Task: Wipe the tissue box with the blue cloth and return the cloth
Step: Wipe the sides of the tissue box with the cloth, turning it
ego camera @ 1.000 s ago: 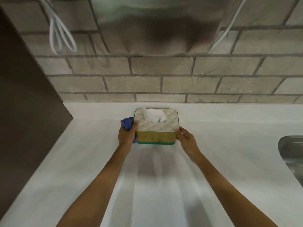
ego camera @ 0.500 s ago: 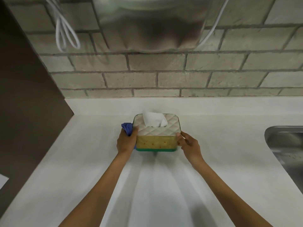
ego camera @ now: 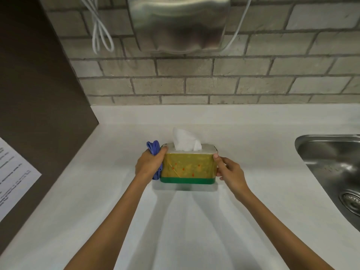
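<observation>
The tissue box (ego camera: 188, 168) sits mid-table (ego camera: 194, 230), long axis running nine to three o'clock. The left hand (ego camera: 149, 164) presses the bunched blue cloth (ego camera: 153, 151) against its nine o'clock end; the right hand (ego camera: 228, 169) pinches the three o'clock end, steadying.

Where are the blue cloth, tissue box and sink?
blue cloth (ego camera: 153, 148): head view, bunched folds above the left hand.
tissue box (ego camera: 188, 166): head view, yellow front face.
sink (ego camera: 303, 151): head view, steel rim at its left edge.
</observation>
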A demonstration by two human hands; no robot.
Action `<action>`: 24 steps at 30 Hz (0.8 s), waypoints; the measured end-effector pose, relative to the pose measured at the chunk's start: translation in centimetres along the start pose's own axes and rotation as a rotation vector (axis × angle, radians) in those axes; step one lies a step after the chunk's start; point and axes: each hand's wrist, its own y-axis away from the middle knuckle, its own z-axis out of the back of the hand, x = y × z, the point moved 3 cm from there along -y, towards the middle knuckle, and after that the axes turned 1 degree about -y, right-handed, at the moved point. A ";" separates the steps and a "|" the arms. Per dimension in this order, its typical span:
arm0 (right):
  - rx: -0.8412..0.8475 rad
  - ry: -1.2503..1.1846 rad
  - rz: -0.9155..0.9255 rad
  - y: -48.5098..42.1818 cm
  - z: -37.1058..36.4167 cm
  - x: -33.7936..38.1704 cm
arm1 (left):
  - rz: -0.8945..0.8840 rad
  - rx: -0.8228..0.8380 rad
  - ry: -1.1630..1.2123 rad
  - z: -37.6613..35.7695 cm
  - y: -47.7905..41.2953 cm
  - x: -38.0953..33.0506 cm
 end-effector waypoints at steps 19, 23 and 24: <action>0.294 0.348 0.260 -4.4 2.0 0.8 | -0.017 0.097 -0.131 -0.2 -2.9 -2.1; 0.395 0.400 0.345 -5.6 1.5 1.6 | -0.021 0.097 -0.114 -0.4 -3.5 -2.1; 0.410 0.387 0.335 -5.9 1.4 1.6 | -0.027 0.095 -0.107 -0.5 -3.6 -2.0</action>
